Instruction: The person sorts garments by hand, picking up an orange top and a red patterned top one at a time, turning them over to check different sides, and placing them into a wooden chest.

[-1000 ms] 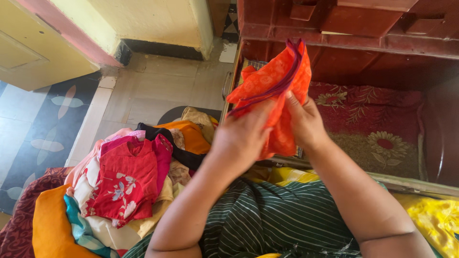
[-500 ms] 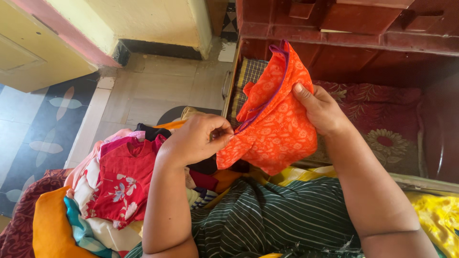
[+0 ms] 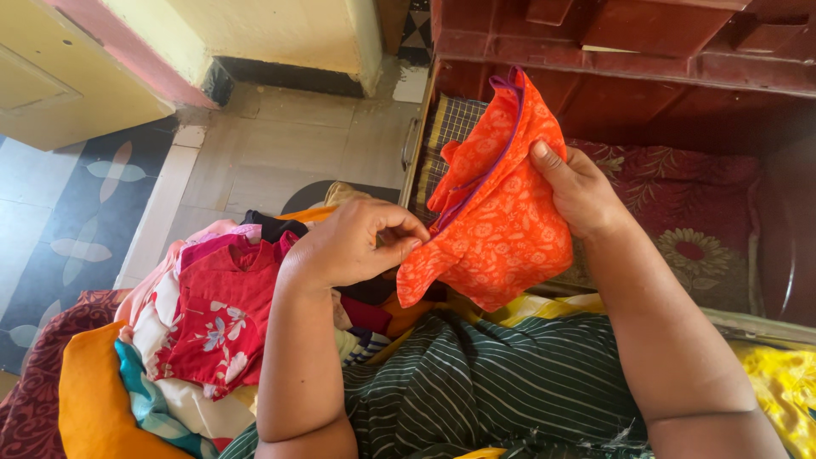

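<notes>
While the right hand [image 3: 582, 191] grips the orange cloth [image 3: 501, 212] upright, the left hand [image 3: 353, 246] has dropped to pinch its lower corner, spreading it out.

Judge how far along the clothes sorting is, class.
Done: patterned fabric already lies in the open red trunk. In hand: the left hand pinches a corner of the orange garment and the right hand holds its edge. Left: the clothes pile beside the lap.

No packages, labels, signs, screens
</notes>
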